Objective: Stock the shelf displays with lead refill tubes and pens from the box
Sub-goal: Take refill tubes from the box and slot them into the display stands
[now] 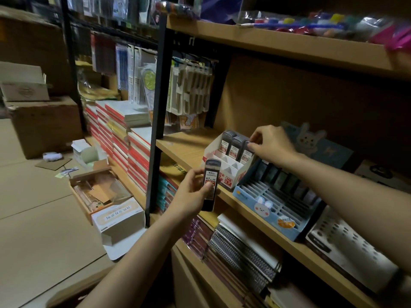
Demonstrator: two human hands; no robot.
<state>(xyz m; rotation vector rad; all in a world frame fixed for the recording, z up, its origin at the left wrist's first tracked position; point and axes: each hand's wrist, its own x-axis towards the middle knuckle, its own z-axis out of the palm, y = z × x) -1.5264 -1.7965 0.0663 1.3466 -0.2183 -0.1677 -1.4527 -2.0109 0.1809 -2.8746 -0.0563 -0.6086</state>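
Shelf: wooden shelf board (189, 150) runs from the far left to the near right, carrying two card displays side by side.
White display: red-and-white display box (224, 167) marked HB 0.7 sits on the shelf toward the left; we count three lead refill tubes (235, 146) standing upright in its far row, with the nearer compartments showing bare dividers.
Right hand: right hand (272, 143) reaches over the far row, fingertips pinching the top of the rightmost tube (246, 152) there.
Left hand: left hand (191, 194) hovers just in front of the shelf edge, fingers and thumb curled round a stack of refill tubes (211, 181); the front one faces us, label reading 0.7.
Blue display: blue rabbit-print display (273, 214) stands just to the right of the white box, touching it as far as we can tell, with dark packs ranged along its far slots.
Lower shelf: spiral notebooks (242, 250) lie stacked under the board.
Floor: open carton (100, 192) and a white box (117, 221) rest on the cardboard-covered floor at left, near stacks of red-edged books (124, 138).
Top shelf: bagged coloured goods (311, 23) line the board above.
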